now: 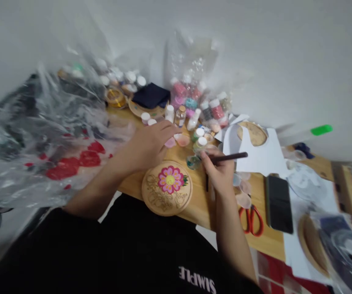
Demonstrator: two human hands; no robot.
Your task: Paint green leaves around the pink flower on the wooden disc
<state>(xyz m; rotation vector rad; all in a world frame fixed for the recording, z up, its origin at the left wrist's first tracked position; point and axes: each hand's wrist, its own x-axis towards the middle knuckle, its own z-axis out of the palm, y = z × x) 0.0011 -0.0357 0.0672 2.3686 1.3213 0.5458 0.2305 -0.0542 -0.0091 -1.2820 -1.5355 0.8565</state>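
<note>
My right hand (220, 173) is closed round a dark-handled paintbrush (232, 157), whose handle points right. The brush tip is hidden behind the fingers, close to a small clear cup of dark green paint (192, 162). Stretched over the small cups, my left hand (157, 141) has its fingers extended and partly bent, with nothing visible in them. Just beyond its fingertips sit a pink cup (170, 142) and a peach cup (182, 140). Between my forearms, at the table's near edge, lies a round wooden disc (154, 194) with a pink-and-purple flower painted over line drawing.
Crumpled clear plastic (81, 118) covers the left side. Small bottles (180, 115) and bagged jars (191, 92) stand at the back. Rightward lie red-handled scissors (252, 220), a black phone (279, 204), cut white paper (260, 153) and a plastic-wrapped bundle (344, 245).
</note>
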